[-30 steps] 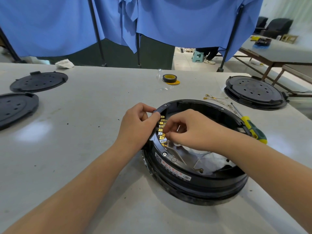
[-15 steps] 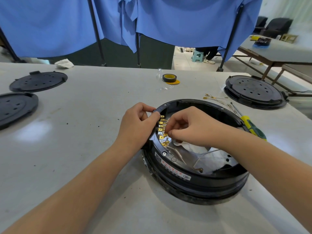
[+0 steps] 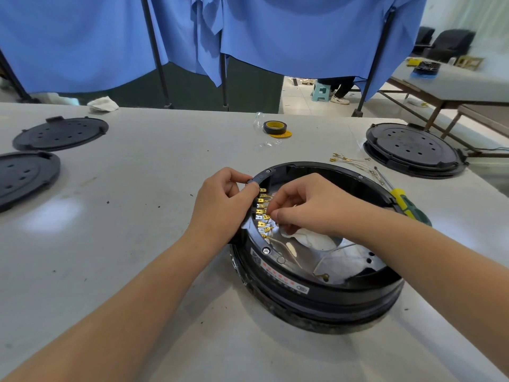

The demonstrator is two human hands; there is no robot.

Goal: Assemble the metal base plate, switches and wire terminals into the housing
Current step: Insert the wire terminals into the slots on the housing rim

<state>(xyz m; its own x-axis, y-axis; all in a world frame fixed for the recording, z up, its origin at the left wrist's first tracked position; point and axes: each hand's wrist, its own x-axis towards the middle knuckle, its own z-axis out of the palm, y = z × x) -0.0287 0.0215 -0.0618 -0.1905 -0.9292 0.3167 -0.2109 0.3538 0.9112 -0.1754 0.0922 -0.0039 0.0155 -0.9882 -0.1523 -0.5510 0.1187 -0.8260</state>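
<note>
I take the round black housing (image 3: pixel 316 296) as my landmark; it sits on the grey table (image 3: pixel 137 271) right in front of me, open side up. Inside it I see the shiny metal base plate (image 3: pixel 292 249) with thin pale wires (image 3: pixel 330 252) lying across it. Along the housing's left inner wall runs a column of brass wire terminals (image 3: pixel 261 210). My left hand (image 3: pixel 223 205) grips the housing's left rim, fingers curled over the edge just beside that column. My right hand (image 3: pixel 308 208) reaches in from the right, its fingertips (image 3: pixel 271 213) pinched together at the terminals; I cannot tell exactly which terminal they hold.

Just past the housing's right rim lies a screwdriver (image 3: pixel 405 202) with a yellow-and-green handle, and beyond that a loose bundle of spare leads (image 3: pixel 349 159). Farther right of the housing sits another black round unit (image 3: pixel 413 150). Behind the housing, towards the table's far edge, is a roll of black tape (image 3: pixel 274 127) on a yellow disc. Well to the left of the housing lie two black lids (image 3: pixel 60 133), and behind them a crumpled white cloth (image 3: pixel 103 103). Blue curtains (image 3: pixel 275 31) hang beyond the table.
</note>
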